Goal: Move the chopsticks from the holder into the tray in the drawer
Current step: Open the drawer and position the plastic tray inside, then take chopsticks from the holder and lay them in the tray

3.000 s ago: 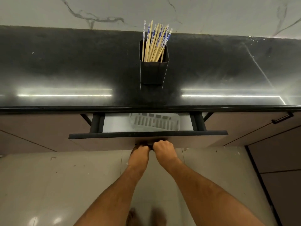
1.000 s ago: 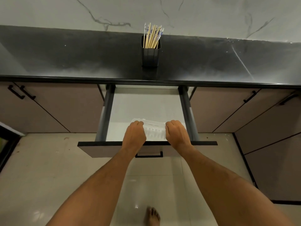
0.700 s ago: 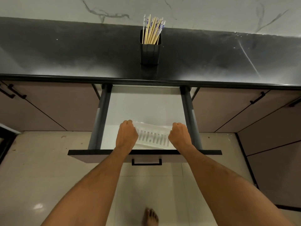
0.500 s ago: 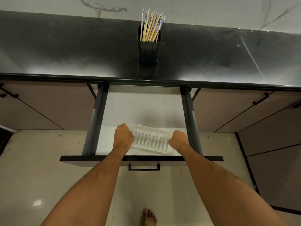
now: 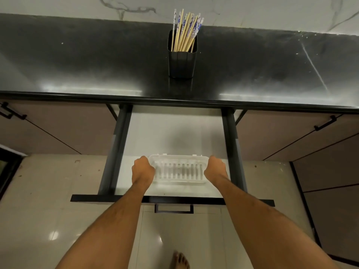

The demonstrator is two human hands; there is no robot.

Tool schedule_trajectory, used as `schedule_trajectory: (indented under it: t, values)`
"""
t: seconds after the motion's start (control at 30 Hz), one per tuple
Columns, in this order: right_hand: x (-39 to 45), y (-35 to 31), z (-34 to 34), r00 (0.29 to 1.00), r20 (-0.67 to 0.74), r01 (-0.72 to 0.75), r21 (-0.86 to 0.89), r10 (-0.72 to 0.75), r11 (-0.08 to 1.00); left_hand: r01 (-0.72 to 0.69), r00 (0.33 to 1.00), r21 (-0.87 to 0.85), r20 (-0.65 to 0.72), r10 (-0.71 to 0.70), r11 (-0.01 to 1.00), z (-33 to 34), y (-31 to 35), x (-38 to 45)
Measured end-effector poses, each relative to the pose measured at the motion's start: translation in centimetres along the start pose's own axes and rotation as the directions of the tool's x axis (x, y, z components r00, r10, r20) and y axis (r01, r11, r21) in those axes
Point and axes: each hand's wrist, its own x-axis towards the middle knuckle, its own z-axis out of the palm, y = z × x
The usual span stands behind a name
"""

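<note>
Several wooden chopsticks [image 5: 185,31] with blue-and-white tops stand in a dark square holder [image 5: 182,62] at the back of the black countertop. Below it the drawer [image 5: 171,199] is pulled far out. A clear slotted plastic tray [image 5: 179,170] lies on the drawer's white floor near the front. My left hand [image 5: 142,169] grips the tray's left end and my right hand [image 5: 215,168] grips its right end, fingers curled over the edges.
The black countertop [image 5: 97,65] runs the full width, with a marble wall behind. Closed cabinet doors with dark handles [image 5: 326,123] flank the drawer. The drawer's dark side rails [image 5: 118,144] stand either side of the tray. A bare foot [image 5: 179,260] rests on the tiled floor.
The drawer went from slightly open to fully pulled out. Both hands left the handle and took hold of the tray's ends, spreading apart and turning it square to the drawer front.
</note>
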Motion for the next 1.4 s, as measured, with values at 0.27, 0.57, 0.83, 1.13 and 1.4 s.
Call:
schedule_trajectory:
  t: [0.27,0.57,0.83,1.13,1.4]
  values:
    - [-0.3,0.3,-0.9,0.999,0.036,0.038,0.002,-0.038,0.999,-0.017,1.0,0.042,-0.017,0.018,0.999,-0.6,1.0,-0.3]
    - [1.7,-4.8,-10.8,0.939,-0.231,0.226,-0.143,-0.254,0.964,-0.363,0.851,0.324,-0.267,0.453,0.874,-8.3,9.5,2.1]
    - [6.4,-13.1,-21.7,0.788,-0.449,0.347,-0.241,-0.421,0.907,-0.529,0.629,0.444,-0.367,0.685,0.723,-17.1,19.3,6.8]
    - [11.3,-21.8,-28.8,0.707,-0.564,0.402,-0.176,-0.426,0.899,-0.627,0.516,0.401,-0.427,0.742,0.668,-22.2,27.6,14.3]
    - [17.8,-27.5,-29.4,0.724,-0.532,0.469,-0.087,-0.439,0.879,-0.657,0.559,0.37,-0.345,0.754,0.656,-20.9,30.9,20.5]
